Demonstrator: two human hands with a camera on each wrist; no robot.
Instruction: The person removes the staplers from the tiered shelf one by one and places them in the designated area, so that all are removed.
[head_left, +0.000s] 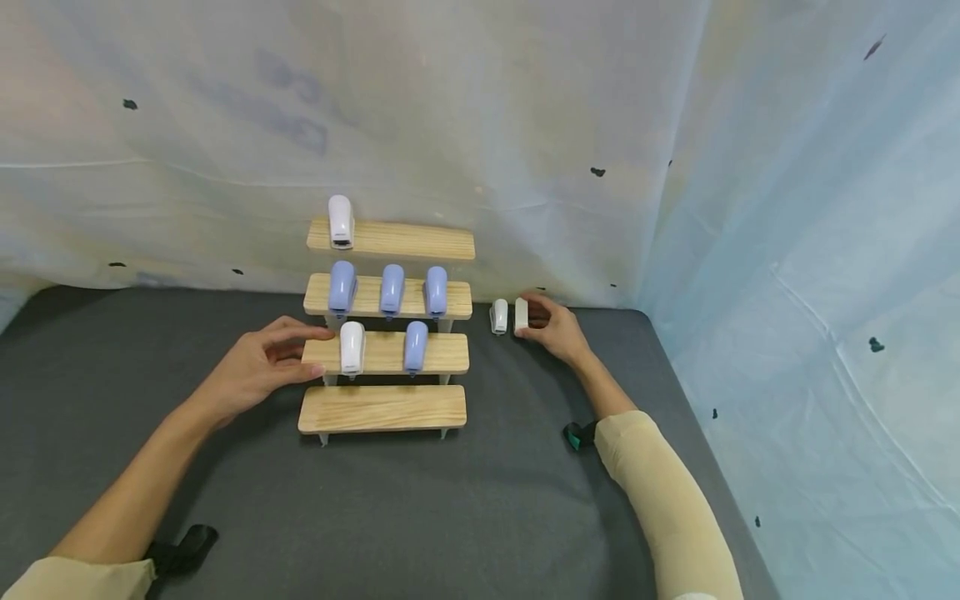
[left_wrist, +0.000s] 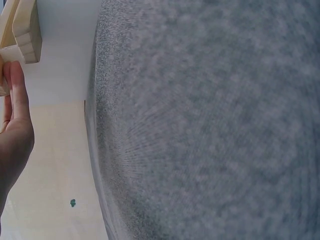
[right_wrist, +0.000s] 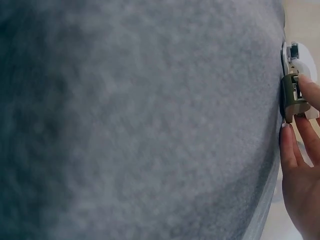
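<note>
My left hand grips the left end of a wooden board on the stepped display rack, thumb at the front edge and fingers behind. In the left wrist view, its straightened fingers lie against the wood. On the dark table right of the rack, my right hand pinches a small white stapler between thumb and fingers. Another white stapler stands just left of it. In the right wrist view, the held stapler shows a dark olive side, close to the table surface.
A white stapler sits on the top board. Three lavender staplers, one in the middle, line the board below. The gripped board carries a white stapler and a lavender one. Pale sheeting hangs behind and to the right.
</note>
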